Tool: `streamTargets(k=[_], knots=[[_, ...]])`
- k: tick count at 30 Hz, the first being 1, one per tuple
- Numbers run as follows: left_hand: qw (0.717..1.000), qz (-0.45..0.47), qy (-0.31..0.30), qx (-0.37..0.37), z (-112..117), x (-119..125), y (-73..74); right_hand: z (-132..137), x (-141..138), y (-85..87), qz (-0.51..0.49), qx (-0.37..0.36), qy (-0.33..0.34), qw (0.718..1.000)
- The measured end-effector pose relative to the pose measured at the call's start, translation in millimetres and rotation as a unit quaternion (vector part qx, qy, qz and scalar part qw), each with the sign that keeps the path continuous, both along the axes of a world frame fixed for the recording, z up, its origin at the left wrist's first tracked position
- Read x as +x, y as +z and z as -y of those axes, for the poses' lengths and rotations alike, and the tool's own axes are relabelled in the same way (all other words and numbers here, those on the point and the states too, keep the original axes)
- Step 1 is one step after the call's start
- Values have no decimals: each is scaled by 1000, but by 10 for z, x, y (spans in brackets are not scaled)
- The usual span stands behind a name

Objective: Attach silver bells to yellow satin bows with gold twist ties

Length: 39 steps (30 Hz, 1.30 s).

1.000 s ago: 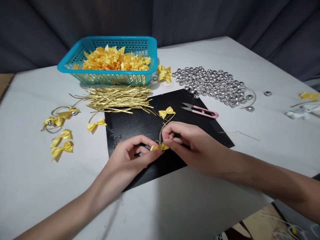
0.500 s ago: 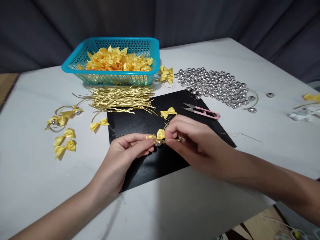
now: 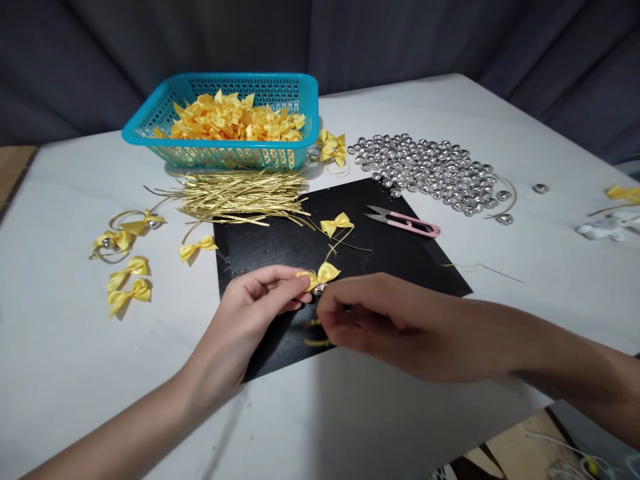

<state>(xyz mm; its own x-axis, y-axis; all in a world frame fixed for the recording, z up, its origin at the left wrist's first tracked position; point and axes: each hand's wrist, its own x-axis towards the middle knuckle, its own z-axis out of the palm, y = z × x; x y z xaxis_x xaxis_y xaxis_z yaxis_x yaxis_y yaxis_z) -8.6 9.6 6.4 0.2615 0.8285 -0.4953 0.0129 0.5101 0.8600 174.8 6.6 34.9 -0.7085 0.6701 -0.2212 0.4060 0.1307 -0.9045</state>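
My left hand (image 3: 267,293) pinches a yellow ribbon bow (image 3: 327,273) by its left loop over the black mat (image 3: 280,250). Just under the bow's middle shows a silver bell (image 3: 320,289). My right hand (image 3: 380,320) is closed, close to the right of the bell, and a gold cord (image 3: 316,342), blurred by motion, curls out from its fingertips. Another yellow bow (image 3: 337,225) lies on the mat beyond, with a thin gold cord running near it. Pink thread snips (image 3: 410,223) rest on the mat's far right part.
A blue basket (image 3: 220,143) full of yellow bows stands at the back. Before it lies a pile of gold cords (image 3: 243,197); to the right spreads a heap of silver bells (image 3: 430,173). Loose bows (image 3: 131,298) and finished-looking bow pieces (image 3: 114,240) lie at left.
My right hand has moved down and toward me, away from the bow, drawing the gold cord below it. My left hand keeps its pinch on the bow almost unmoved.
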Motion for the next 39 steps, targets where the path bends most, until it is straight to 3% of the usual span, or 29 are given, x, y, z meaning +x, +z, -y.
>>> streamTargets(k=[4, 7, 28, 39], knots=[[1000, -8, -22, 14, 8, -23, -22, -12, -56, -164, -12, 6, -154, 988], [999, -21, -25, 17, 12, -25, -25, -12, -73, -218, -9, 23, -199, 980], [999, -32, -2, 20, -13, 54, -42, 36, -121, -326, -26, -13, -260, 965], [998, -15, 58, -14, -22, 121, 8, 41, -165, -341, -18, 19, -271, 962]])
